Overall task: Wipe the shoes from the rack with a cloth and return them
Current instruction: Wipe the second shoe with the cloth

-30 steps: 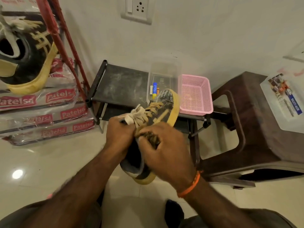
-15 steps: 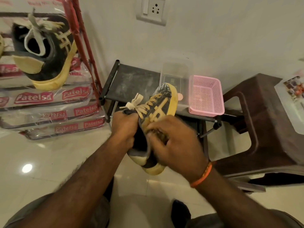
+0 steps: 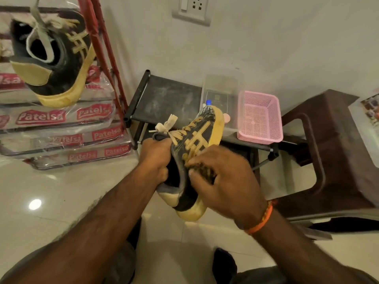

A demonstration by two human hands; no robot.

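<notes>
Since a second ago my right hand (image 3: 223, 181), bunched round what looks like the cloth (image 3: 203, 170), works nearer the heel while my left hand (image 3: 155, 158) grips the shoe (image 3: 196, 144) mid-air near the rack (image 3: 164, 99); wiping continues.

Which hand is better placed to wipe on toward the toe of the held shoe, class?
Probably the right hand: it presses the dark cloth against the shoe side, below the toe. The left hand grips the shoe's collar, steadying it.

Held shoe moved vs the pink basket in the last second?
Yes, slightly: the shoe toe now sits further left of the pink basket, with a wider gap, though the head camera shifted too.
</notes>
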